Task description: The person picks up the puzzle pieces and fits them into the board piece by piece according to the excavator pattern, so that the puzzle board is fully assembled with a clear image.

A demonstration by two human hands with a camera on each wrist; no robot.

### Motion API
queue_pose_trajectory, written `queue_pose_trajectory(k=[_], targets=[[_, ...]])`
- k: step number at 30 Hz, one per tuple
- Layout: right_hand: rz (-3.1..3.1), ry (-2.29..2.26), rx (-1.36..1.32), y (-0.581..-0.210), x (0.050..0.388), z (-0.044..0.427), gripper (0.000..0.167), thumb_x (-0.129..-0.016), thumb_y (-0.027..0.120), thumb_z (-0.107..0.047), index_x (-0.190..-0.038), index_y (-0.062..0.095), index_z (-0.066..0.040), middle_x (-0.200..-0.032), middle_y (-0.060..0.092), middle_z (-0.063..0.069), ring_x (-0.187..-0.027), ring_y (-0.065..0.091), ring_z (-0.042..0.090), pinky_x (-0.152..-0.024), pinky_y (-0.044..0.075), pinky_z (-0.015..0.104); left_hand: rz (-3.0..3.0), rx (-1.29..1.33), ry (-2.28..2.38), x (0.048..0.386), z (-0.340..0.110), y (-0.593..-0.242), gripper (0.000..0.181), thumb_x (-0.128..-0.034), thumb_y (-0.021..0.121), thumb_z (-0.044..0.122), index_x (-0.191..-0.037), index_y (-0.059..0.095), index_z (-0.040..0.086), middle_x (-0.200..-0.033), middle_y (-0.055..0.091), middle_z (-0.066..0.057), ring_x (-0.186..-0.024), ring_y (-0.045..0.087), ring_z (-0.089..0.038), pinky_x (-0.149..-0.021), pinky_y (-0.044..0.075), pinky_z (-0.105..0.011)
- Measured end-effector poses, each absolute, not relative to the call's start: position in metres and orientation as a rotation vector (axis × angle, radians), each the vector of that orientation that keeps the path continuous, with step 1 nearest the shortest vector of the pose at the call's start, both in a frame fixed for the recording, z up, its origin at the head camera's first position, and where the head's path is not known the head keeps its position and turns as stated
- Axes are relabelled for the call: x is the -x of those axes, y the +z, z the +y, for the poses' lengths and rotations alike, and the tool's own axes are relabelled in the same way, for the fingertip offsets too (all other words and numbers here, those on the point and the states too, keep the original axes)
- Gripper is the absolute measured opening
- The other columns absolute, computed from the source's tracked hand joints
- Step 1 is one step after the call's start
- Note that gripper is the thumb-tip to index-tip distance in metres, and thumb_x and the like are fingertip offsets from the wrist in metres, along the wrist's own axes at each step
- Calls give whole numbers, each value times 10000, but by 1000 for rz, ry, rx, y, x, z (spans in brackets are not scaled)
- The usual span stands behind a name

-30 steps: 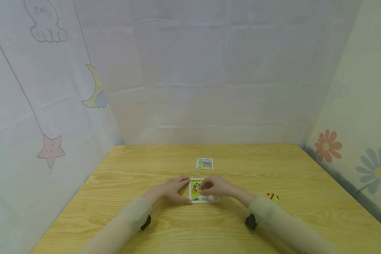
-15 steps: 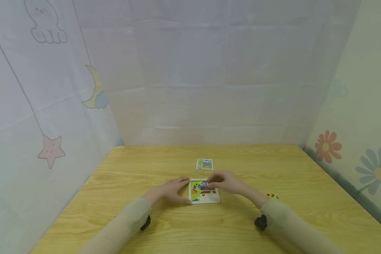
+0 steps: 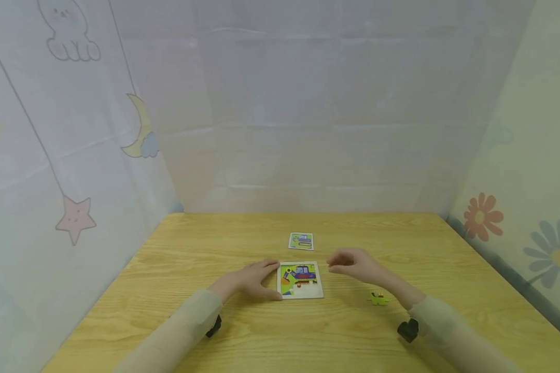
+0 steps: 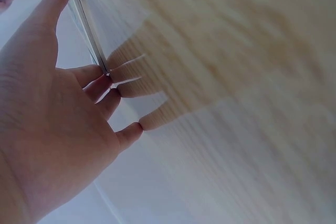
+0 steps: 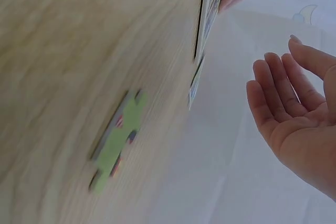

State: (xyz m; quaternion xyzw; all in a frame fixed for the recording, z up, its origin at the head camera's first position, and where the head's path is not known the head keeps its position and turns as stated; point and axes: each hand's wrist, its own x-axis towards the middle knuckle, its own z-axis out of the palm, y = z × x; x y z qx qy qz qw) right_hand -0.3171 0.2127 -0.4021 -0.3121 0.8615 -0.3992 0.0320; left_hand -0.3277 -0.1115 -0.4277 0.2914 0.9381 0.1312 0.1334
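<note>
A white-framed jigsaw board (image 3: 301, 280) lies on the table with a picture of a purple and green digger in it. Its lower right part shows bare white backing. Along the board's left edge rests my left hand (image 3: 252, 281), thumb at the near corner and fingertips at the far corner. My right hand (image 3: 354, 265) hovers to the right of the board, fingers loosely bent and nothing between them. Under the right forearm a green jigsaw piece (image 3: 378, 299) lies on the wood. In the right wrist view this green piece (image 5: 116, 139) shows small red and dark patches.
A small picture card (image 3: 301, 241) of the same digger lies beyond the board. Wooden table (image 3: 242, 336) surrounds everything. Cloth walls (image 3: 270, 114) stand behind and at both sides.
My right hand has moved from over the board, past its upper right corner, out to the right. A green piece near the forearm has come into view. The left hand has stayed put.
</note>
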Motion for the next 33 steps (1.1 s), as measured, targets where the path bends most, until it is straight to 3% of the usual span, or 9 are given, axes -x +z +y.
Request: queue_pose_trajectory(k=[12, 15, 25, 33], targets=[[2652, -1197, 978, -407, 307, 250, 310, -904, 628, -271, -1101, 639, -32, -1033, 678, 97, -920, 636, 82, -788, 536, 231, 2718, -846, 357, 328, -112, -425, 898, -832, 574, 612, -1508, 206, 149, -1567, 184, -65, -1416, 197, -362, -1139, 191, -543], [2660, -1176, 968, -409, 305, 257, 328, -908, 622, -274, -1112, 632, -16, -1027, 678, 63, -921, 633, 84, -778, 535, 236, 2720, -848, 362, 328, -112, -424, 897, -831, 580, 607, -1505, 214, 141, -1565, 190, -67, -1416, 203, -354, -1139, 191, -542], [2660, -1138, 1028, -417, 304, 272, 328, -917, 612, -262, -1115, 628, -1, -1008, 681, 85, -875, 628, 56, -730, 539, 244, 2728, -849, 394, 331, -113, -429, 928, -810, 606, 609, -1500, 225, 118, -1558, 212, -92, -1413, 231, -333, -1142, 195, -530], [2605, -1171, 955, -423, 300, 283, 350, -913, 617, -264, -1142, 612, 2, -1050, 671, 119, -917, 624, 49, -761, 535, 235, 2729, -859, 395, 334, -113, -436, 942, -801, 600, 631, -1499, 226, 120, -1559, 212, -79, -1418, 231, -304, -1150, 185, -517]])
